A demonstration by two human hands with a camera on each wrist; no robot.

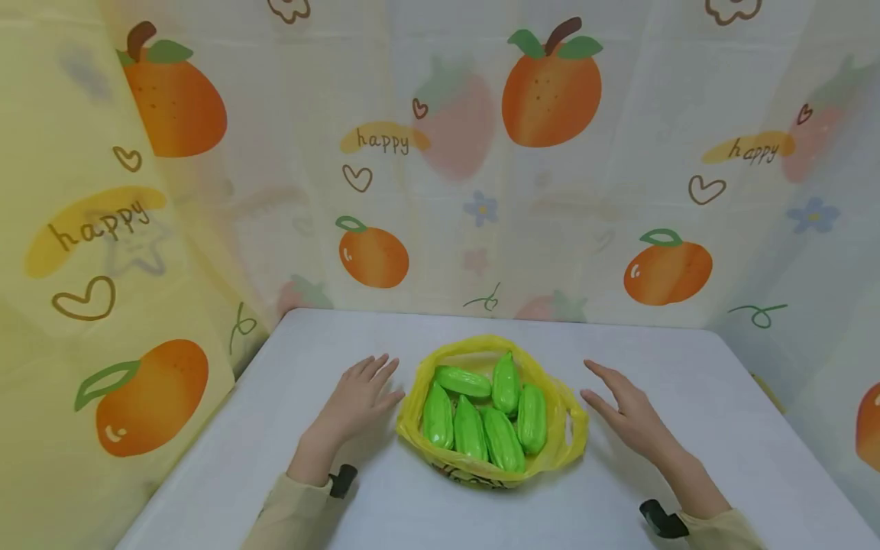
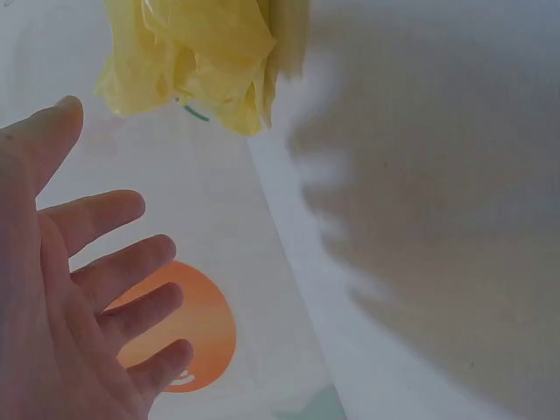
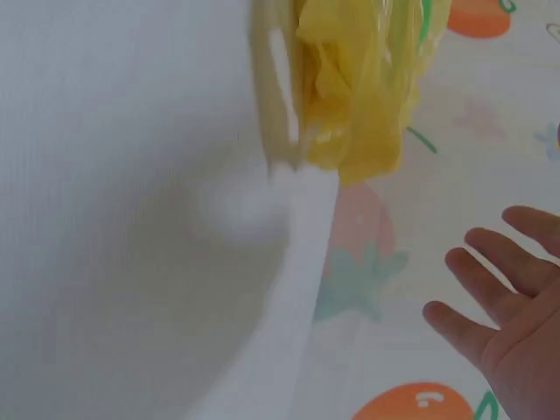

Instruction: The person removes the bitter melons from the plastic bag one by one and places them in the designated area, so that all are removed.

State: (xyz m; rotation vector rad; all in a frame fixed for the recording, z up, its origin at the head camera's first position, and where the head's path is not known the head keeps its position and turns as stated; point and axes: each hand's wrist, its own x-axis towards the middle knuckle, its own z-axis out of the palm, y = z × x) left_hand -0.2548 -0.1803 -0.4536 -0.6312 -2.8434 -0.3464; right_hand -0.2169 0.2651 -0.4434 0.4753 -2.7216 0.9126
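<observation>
A yellow plastic bag (image 1: 574,451) stands on the white table with its mouth spread wide. Inside it lie several shiny green vegetables shaped like small gourds or bitter melons (image 1: 505,439). To the bag's left is my left hand (image 1: 357,397), fingers extended and apart from the plastic. My right hand (image 1: 629,416) is at the other side, its fingers likewise straight and touching nothing. Both wrist views show the side of the bag (image 2: 206,61) (image 3: 359,96) beyond a spread left hand (image 2: 79,289) and a spread right hand (image 3: 516,297).
The white table (image 1: 536,519) reaches back to a curtain (image 1: 440,252) printed with oranges and the word happy. A yellowish curtain panel (image 1: 41,367) runs along the left side. Small black devices are strapped on the left wrist (image 1: 343,481) and right wrist (image 1: 663,519).
</observation>
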